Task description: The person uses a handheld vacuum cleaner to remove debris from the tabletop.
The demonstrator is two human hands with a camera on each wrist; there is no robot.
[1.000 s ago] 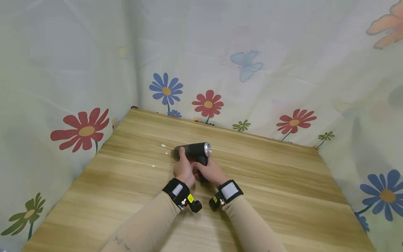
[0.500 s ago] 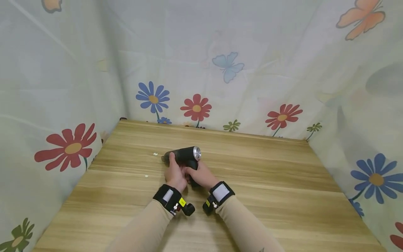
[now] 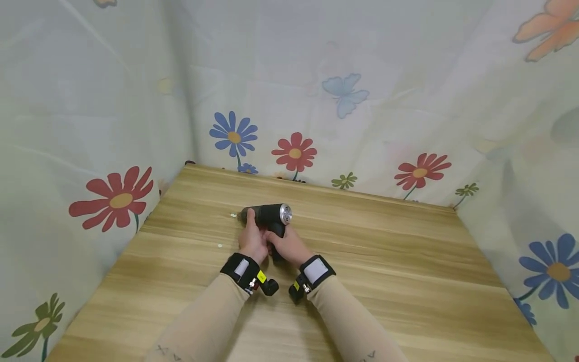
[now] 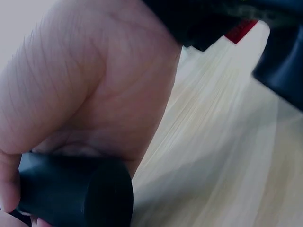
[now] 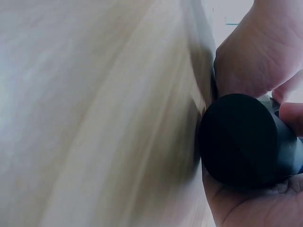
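Observation:
A black handheld vacuum cleaner [image 3: 268,213] with a silver round end is held low over the wooden table, its nozzle pointing left. My left hand [image 3: 253,242] holds the front of its barrel, thumb lying along the near side. The handle is gripped by my right hand [image 3: 291,246], close beside the left. In both wrist views the flat round end of the handle [image 4: 109,194] sticks out between the hands. Small white bits [image 3: 233,215] lie right at the nozzle tip. Another white bit [image 3: 220,246] lies nearer on the left.
The wood-grain table [image 3: 384,281] reaches back to a hanging cloth [image 3: 271,60] printed with flowers and butterflies, which encloses it at the back and both sides. Each wrist wears a black strap with a small camera [image 3: 270,287].
The nozzle has moved left over the table, up to the far white bits. A small bit that lay by the nozzle a second ago no longer shows. Both hands keep their hold. The head view has shifted.

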